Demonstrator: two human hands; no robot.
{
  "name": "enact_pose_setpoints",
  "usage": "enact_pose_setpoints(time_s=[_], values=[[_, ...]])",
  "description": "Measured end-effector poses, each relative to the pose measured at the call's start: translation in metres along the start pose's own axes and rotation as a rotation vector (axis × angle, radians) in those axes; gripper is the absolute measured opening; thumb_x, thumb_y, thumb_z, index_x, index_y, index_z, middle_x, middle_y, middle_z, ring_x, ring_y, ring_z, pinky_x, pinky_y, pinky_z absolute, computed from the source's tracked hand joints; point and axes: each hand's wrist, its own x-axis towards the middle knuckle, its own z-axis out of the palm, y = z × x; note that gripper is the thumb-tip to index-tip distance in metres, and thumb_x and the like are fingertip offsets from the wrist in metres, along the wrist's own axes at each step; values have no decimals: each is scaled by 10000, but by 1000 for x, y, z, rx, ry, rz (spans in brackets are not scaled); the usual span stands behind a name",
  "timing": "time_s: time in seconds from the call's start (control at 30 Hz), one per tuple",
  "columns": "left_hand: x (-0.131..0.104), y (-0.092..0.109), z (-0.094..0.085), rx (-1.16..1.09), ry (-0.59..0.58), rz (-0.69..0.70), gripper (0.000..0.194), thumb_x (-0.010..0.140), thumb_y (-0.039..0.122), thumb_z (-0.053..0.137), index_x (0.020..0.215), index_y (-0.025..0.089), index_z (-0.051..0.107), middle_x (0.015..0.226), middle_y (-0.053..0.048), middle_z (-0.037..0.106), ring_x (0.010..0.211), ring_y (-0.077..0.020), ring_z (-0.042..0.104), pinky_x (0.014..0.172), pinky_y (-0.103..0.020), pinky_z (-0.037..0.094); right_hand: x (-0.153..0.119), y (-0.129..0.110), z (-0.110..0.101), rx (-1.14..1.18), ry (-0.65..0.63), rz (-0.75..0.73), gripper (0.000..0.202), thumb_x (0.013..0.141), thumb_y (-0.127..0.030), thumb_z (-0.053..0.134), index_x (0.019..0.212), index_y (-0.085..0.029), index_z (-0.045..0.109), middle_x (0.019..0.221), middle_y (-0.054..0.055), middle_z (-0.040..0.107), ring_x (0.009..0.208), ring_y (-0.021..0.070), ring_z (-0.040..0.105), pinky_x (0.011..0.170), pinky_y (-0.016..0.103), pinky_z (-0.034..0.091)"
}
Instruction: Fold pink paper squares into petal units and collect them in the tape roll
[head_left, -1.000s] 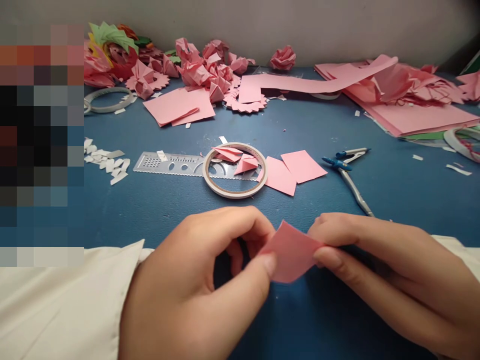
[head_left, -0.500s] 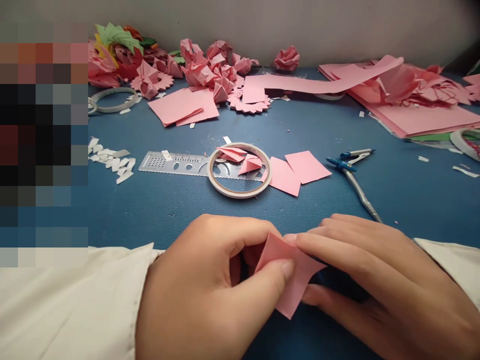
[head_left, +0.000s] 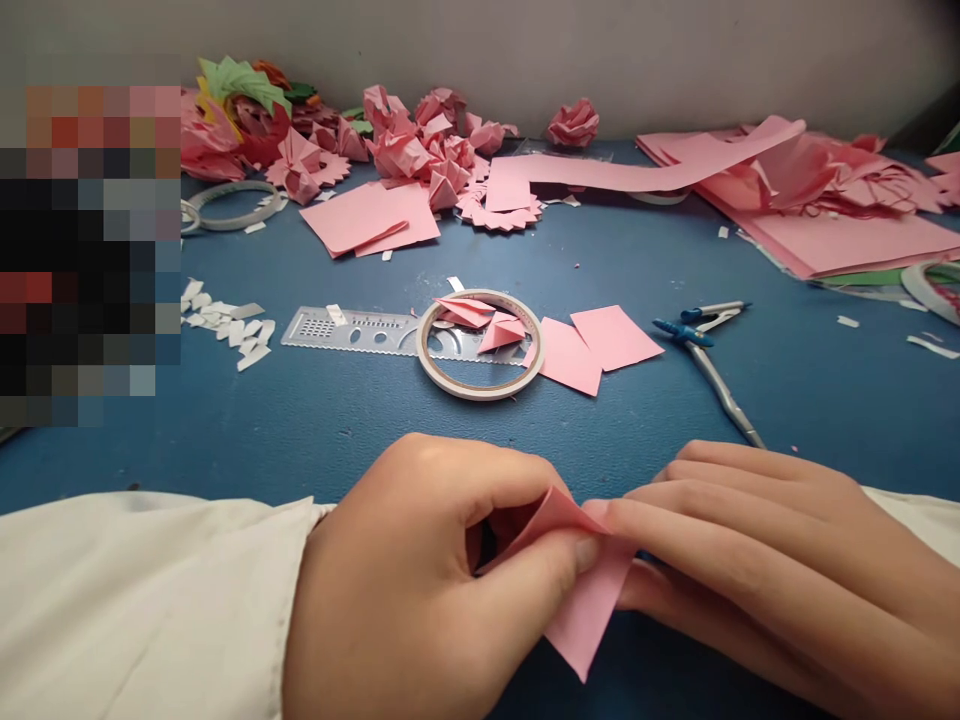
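Observation:
A small pink paper square (head_left: pixel 592 610) is held between my two hands over the table, its far edge curling and one corner pointing down towards me. My left hand (head_left: pixel 435 570) pinches it, thumb on top and index finger behind. At its right side, the fingers of my right hand (head_left: pixel 757 560) press on the curled edge, index finger above and thumb below. Beyond my hands lies a roll of double-sided tape (head_left: pixel 480 392) on a clear plastic ruler (head_left: pixel 352 332). Folded pink paper pieces (head_left: pixel 501 332) sit inside the ring. Two flat pink squares (head_left: pixel 616 338) overlap beside it.
A compass (head_left: pixel 712 370) lies at right. White paper scraps (head_left: pixel 232 325) are scattered at left. Along the wall are crumpled pink paper flowers (head_left: pixel 412 140), a long pink strip (head_left: pixel 600 172) and stacked pink sheets (head_left: pixel 862 245). Another tape roll (head_left: pixel 232 205) rests at back left.
The far edge of the pink square has curled over more under my right fingers. Both hands have shifted slightly right and towards me with it.

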Motion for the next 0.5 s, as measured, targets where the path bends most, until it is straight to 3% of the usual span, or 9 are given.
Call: enact_pose_setpoints(time_s=[0.1, 0.2, 0.33, 0.5], values=[[-1, -1, 5, -16, 69, 31, 327, 953, 281, 597, 632, 223, 621, 560, 101, 481, 547, -59, 428, 509, -183, 289, -4, -6, 0, -59, 46, 77, 234, 1288, -188, 465, 1283, -214, 697, 903, 6, 829, 768, 158, 790, 801, 383, 589], [-1, 0, 8, -63, 129, 66, 347, 938, 268, 610, 595, 221, 605, 527, 110, 525, 522, -57, 433, 493, -196, 277, -6, -6, 1, -58, 52, 84, 278, 1286, -205, 425, 1323, -208, 701, 921, 22, 840, 754, 190, 803, 777, 409, 622], [-2, 3, 6, -30, 51, 2, 368, 976, 296, 620, 614, 240, 649, 555, 117, 612, 549, -68, 507, 536, -204, 343, -5, -3, 2, -37, 46, 24, 268, 1274, -165, 451, 1323, -160, 714, 906, 38, 834, 766, 196, 801, 710, 415, 583], [-4, 2, 2, -14, 55, 35, 352, 973, 288, 625, 626, 234, 648, 553, 110, 589, 539, -64, 504, 545, -181, 355, -2, -8, -3, -39, 15, 90, 168, 1267, -206, 527, 1315, -217, 687, 906, 6, 833, 751, 197, 791, 740, 426, 592]])
